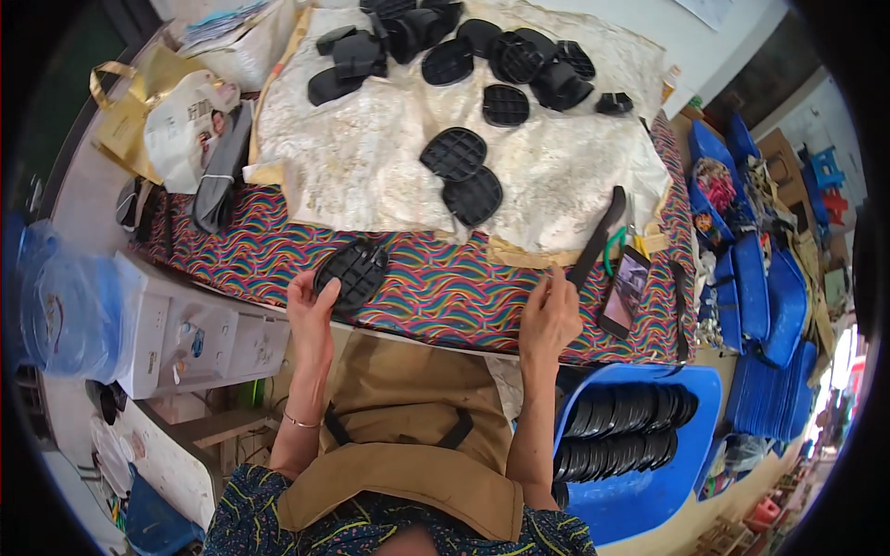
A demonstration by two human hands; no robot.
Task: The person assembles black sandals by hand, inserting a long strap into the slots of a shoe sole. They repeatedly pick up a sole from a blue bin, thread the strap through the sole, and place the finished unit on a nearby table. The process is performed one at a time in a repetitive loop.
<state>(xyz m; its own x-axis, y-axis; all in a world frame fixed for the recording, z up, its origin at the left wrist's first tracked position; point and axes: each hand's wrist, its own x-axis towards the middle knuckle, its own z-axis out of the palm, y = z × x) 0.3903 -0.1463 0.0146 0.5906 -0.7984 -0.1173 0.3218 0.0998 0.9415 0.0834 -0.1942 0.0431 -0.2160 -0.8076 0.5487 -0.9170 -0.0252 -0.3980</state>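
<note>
My left hand (311,310) grips a black oval ribbed rubber piece (350,273) at its lower left edge, held above the near edge of the table. My right hand (549,315) is closed around a thin small tool whose tip pokes up by the fingers (554,271); what it is I cannot tell. Two more black ribbed ovals (464,174) lie overlapping on a stained white cloth (371,157) in the middle of the table. A heap of the same black pieces (464,46) lies at the far side.
A wavy multicoloured cloth (445,287) covers the table. A phone (627,289), a black strap (598,236) and green-handled pliers (612,246) lie at the right. A blue tub (649,482) of stacked black pieces stands by my right side. White boxes (195,338) and bags (185,120) sit left.
</note>
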